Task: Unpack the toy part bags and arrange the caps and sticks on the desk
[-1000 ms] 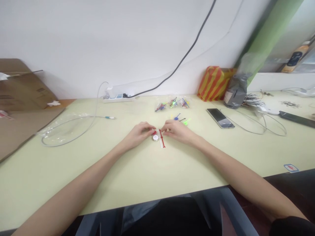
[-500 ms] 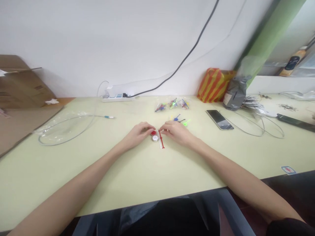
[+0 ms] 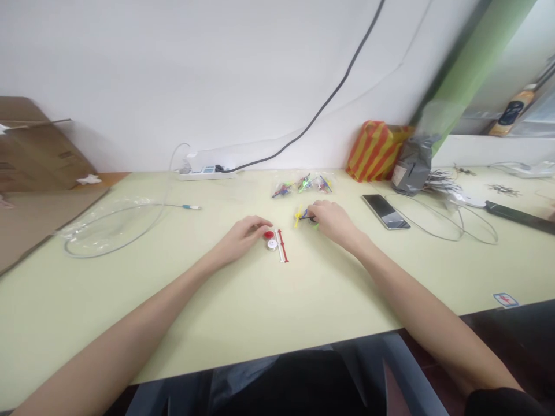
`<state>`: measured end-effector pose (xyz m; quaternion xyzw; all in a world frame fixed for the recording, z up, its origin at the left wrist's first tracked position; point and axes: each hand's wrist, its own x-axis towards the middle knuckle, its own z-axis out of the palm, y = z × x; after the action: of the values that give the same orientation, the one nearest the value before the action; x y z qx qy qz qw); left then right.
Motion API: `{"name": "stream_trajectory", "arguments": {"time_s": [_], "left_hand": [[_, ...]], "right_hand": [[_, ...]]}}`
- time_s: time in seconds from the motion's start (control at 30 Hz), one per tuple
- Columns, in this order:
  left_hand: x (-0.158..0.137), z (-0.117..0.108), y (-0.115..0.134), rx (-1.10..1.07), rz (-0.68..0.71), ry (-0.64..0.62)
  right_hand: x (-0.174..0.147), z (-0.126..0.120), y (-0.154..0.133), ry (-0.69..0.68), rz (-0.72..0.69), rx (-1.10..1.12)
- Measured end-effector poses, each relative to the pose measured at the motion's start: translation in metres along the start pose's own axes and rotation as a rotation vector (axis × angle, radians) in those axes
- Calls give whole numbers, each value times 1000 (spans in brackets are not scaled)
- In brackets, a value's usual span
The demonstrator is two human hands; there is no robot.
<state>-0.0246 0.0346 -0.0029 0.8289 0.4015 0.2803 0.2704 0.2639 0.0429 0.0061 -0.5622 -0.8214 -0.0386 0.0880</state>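
My left hand [image 3: 243, 236] rests on the table with thumb and index finger slightly apart, the tips beside a small red disc [image 3: 269, 235]. In front of the red disc lies a white disc [image 3: 272, 245]. To the right, a white plastic arrow [image 3: 278, 245] and a red plastic arrow [image 3: 283, 245] lie side by side. My right hand [image 3: 332, 224] is closed over a small group of coloured pieces, its fingertips at a black plastic arrow [image 3: 306, 218]. A yellow piece [image 3: 298, 216] shows left of the fingers, with blue and green pieces partly hidden under the hand.
Clear bags of coloured pieces [image 3: 305, 183] lie farther back. A phone [image 3: 385, 211] is right of my right hand. A white cable [image 3: 108, 252] and crumpled plastic lie left. A power strip [image 3: 206, 173], striped bag [image 3: 373, 151] and grey bag [image 3: 411, 167] stand along the wall.
My right hand has left the red arrow and moved right and back to the coloured pieces, shifting some of them. My left hand stays by the red disc.
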Motion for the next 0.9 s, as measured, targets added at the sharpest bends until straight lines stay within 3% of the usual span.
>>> {"name": "stream_trajectory", "arguments": {"time_s": [0.17,0.27,0.37,0.43,0.63,0.77,0.9], "left_hand": [[1,1,-2,4,21,10],[0,2,-2,16,69,103],[-3,4,5,89,180,217],[-6,7,12,151,257,222],[-12,17,28,175,297,213],[-11,16,27,196,334,215],[-11,15,26,195,379,129]], "right_hand": [[3,-3,2,37,27,18],[2,-14,-1,183,62,81],[-3,-23,-15,368,55,337],[-7,-24,-31,412,12,567],[-18,-18,-73,189,-144,1025],[-21,-19,-75,12,-205,1297],[-21,-20,-73,-99,-212,1435]]}}
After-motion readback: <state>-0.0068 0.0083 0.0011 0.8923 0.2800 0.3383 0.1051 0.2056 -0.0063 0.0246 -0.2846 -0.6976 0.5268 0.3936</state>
